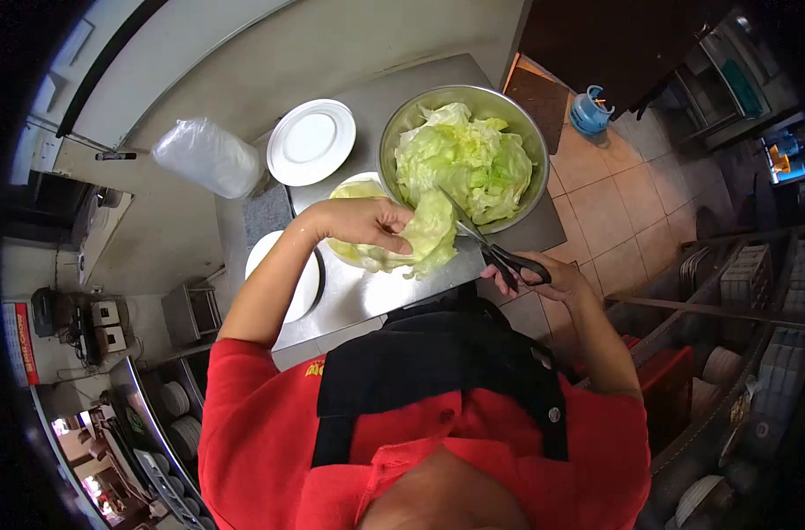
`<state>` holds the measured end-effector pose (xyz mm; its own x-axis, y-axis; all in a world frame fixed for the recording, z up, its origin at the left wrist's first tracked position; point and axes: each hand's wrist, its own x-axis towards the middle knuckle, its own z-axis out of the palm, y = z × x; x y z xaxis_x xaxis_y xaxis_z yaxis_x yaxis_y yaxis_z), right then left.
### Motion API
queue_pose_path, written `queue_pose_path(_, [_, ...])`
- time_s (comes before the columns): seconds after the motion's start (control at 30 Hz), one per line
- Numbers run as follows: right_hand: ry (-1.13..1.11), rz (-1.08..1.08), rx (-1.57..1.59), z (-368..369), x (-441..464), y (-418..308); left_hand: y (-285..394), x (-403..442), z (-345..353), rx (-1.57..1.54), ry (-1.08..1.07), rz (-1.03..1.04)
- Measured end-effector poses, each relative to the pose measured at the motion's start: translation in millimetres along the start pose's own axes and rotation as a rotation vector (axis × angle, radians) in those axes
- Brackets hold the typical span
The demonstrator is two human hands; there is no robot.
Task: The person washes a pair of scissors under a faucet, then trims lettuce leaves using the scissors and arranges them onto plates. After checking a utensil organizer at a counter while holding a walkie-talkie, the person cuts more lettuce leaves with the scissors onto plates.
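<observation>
My left hand grips a pale green lettuce leaf between thumb and fingers. Under that hand sits a bowl with more lettuce, partly covered by my hand and the leaf. Black-handled scissors are in my right hand, with my fingers around the handles. Their blades point up and left, beside the leaf's right edge; whether they touch it I cannot tell. Just beyond stands a large metal bowl heaped with lettuce leaves.
White plates stand at the back left of the metal table, and another white plate lies nearer me. A bundle in clear plastic is at the left end. On the tiled floor stands a blue gas cylinder. Shelving lines the right.
</observation>
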<state>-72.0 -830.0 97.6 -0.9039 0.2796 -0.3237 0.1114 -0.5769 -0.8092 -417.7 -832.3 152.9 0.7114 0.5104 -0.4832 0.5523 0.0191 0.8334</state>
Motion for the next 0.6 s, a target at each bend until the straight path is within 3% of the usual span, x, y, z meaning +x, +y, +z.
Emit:
queue_pose_path(0.13, [0.015,0.006,-0.039,-6.3,-2.8,-3.7,-2.9,13.5,1.3,-0.062,-0.120,0.014])
queue_pose_path(0.27, [0.027,0.074,-0.148,-13.5,-3.8,-11.3,-15.3,25.6,0.2,-0.013,-0.118,0.044])
queue_pose_path(0.37, [0.128,0.006,-0.123,-21.0,-3.0,-4.7,-9.0,12.8,-8.6,-0.142,-0.041,0.042])
queue_pose_path(0.47, [0.250,-0.126,-0.107,-19.1,-2.4,5.0,-18.5,-21.8,-30.8,-0.022,0.219,0.017])
queue_pose_path(0.5, [0.343,-0.165,-0.051,-12.7,-3.8,-0.6,-19.3,-37.0,-32.4,-0.197,0.329,0.011])
queue_pose_path(0.53, [0.441,-0.204,0.007,-8.9,-4.3,-3.3,-25.5,-52.6,-36.0,-0.152,0.489,-0.010])
queue_pose_path(0.6, [0.436,-0.231,-0.009,-7.4,-3.3,0.9,-68.8,-67.6,-45.3,-0.035,0.562,-0.068])
